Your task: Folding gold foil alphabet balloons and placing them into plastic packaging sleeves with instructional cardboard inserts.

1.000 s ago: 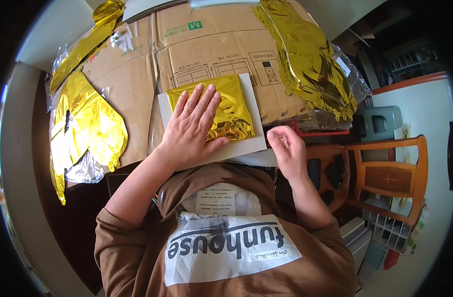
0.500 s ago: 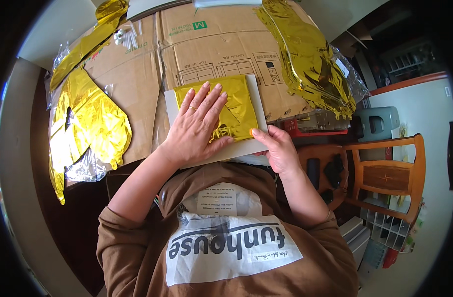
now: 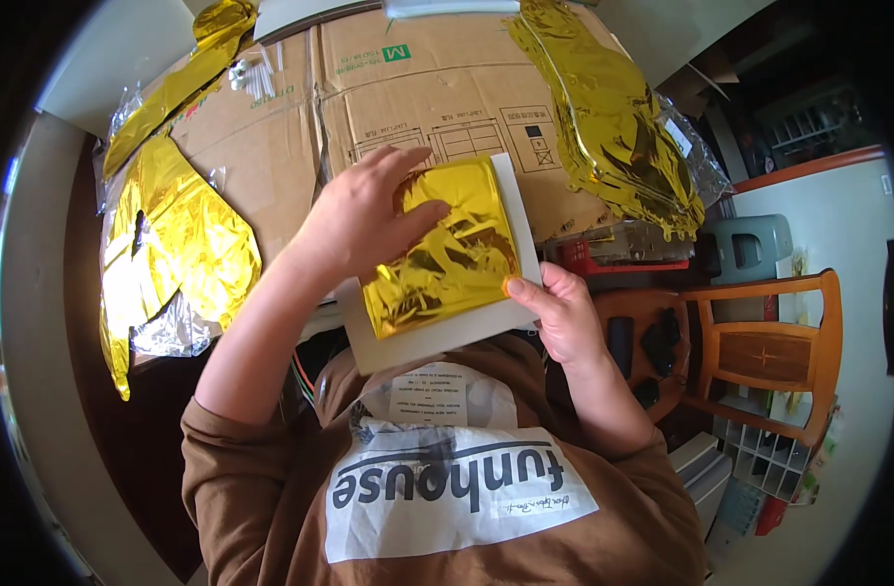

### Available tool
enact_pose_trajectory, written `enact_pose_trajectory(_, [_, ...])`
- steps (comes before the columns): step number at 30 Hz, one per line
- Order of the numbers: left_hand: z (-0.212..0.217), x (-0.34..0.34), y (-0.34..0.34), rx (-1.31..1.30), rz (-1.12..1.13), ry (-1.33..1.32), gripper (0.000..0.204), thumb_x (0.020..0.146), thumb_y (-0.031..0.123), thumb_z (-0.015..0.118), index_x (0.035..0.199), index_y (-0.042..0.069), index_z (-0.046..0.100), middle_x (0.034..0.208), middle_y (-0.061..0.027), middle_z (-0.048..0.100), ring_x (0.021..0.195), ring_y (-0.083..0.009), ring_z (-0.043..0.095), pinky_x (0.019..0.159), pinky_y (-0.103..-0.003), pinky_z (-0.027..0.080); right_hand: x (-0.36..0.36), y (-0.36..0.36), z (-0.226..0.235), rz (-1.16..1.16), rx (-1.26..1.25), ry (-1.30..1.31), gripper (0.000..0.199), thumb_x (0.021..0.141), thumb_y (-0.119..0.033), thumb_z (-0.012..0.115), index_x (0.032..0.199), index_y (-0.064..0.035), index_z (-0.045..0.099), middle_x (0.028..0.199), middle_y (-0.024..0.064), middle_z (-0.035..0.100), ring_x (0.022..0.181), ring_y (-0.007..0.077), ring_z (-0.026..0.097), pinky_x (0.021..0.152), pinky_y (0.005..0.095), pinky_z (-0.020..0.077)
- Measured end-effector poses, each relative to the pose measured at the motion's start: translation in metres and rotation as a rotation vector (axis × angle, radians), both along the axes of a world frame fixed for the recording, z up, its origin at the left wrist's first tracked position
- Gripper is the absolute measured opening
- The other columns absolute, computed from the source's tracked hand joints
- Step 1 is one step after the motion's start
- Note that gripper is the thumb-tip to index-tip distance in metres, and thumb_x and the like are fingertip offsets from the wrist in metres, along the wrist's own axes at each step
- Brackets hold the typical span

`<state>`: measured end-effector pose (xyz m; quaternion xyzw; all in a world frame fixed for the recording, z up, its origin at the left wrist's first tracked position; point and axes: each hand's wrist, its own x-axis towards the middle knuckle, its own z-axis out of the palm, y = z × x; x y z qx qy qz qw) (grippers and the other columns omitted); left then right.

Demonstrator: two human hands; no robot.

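Note:
A folded square of shiny gold foil (image 3: 452, 259) lies on a white card (image 3: 400, 354), tilted in front of my body at the near edge of the cardboard. My right hand (image 3: 561, 311) grips the card's right edge, with its thumb over the front next to the foil. At the foil's far left side is my left hand (image 3: 364, 215), its thumb apart from the fingers and reaching over the foil. The fingers are loosely bent near the far edge; whether their tips touch the card is hidden.
Flattened cardboard (image 3: 422, 88) covers the table. Flat gold foil shapes (image 3: 188, 234) lie at left, and stacked gold foil (image 3: 608, 117) at right. White sticks (image 3: 259, 73) lie at far left. A red tray (image 3: 623, 262) and a wooden chair (image 3: 759, 337) stand to the right.
The card with the foil has come nearer to me and tilted, its near edge now lower. My left hand has lifted from lying flat on the foil and moved left.

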<state>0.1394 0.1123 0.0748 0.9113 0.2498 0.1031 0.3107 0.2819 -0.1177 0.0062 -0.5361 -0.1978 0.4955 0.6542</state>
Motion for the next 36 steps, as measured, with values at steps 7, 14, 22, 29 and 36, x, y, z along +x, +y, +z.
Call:
enact_pose_trajectory(7, [0.03,0.024,0.005,-0.302,-0.09,0.233,0.056,0.08,0.044,0.08,0.106,-0.005,0.069,0.087,-0.0186,0.072,0.077,-0.0257,0.071,0.072,-0.037,0.056,-0.008,-0.019,0.022,0.094,-0.073,-0.057,0.017,0.094,-0.016,0.073,0.097,0.0004,0.071,0.09,-0.0013,0.071,0.082,0.0018,0.057,0.075,0.0194,0.0463])
enact_pose_trajectory(14, [0.014,0.012,0.01,-0.631,-0.082,0.302,0.028,0.092,0.028,0.074,0.085,0.001,0.069,0.072,0.0021,0.064,0.064,-0.003,0.053,0.057,-0.023,0.043,-0.016,-0.035,0.011,0.056,-0.071,-0.09,0.016,0.094,-0.016,0.073,0.097,0.0004,0.07,0.09,-0.0013,0.07,0.079,0.0009,0.056,0.073,0.0184,0.0459])
enact_pose_trajectory(22, [0.012,-0.007,0.021,-0.982,-0.084,0.267,0.023,0.091,0.024,0.075,0.095,0.002,0.069,0.084,-0.0011,0.068,0.073,-0.0082,0.062,0.064,-0.023,0.05,-0.015,-0.038,0.009,0.03,-0.086,-0.067,0.016,0.093,-0.014,0.074,0.096,0.0003,0.069,0.09,-0.0029,0.069,0.077,-0.0002,0.054,0.07,0.0175,0.0444])
enact_pose_trajectory(29, [0.022,-0.01,0.025,-0.868,-0.099,0.415,0.026,0.093,0.03,0.071,0.089,0.004,0.07,0.064,0.0037,0.057,0.051,-0.0038,0.048,0.044,-0.022,0.037,-0.016,-0.033,0.02,0.016,-0.038,-0.05,0.016,0.094,-0.013,0.073,0.101,0.0007,0.07,0.093,-0.0019,0.069,0.08,0.0007,0.055,0.073,0.0186,0.0452])
enact_pose_trajectory(36, [-0.001,-0.016,0.038,-1.186,-0.087,0.338,0.022,0.096,0.026,0.068,0.097,0.005,0.071,0.068,0.0056,0.061,0.047,-0.0017,0.048,0.04,-0.018,0.035,-0.016,-0.039,0.014,-0.001,-0.058,-0.063,0.015,0.094,-0.013,0.072,0.102,-0.0001,0.07,0.093,-0.0016,0.07,0.081,0.0015,0.057,0.076,0.0192,0.046])
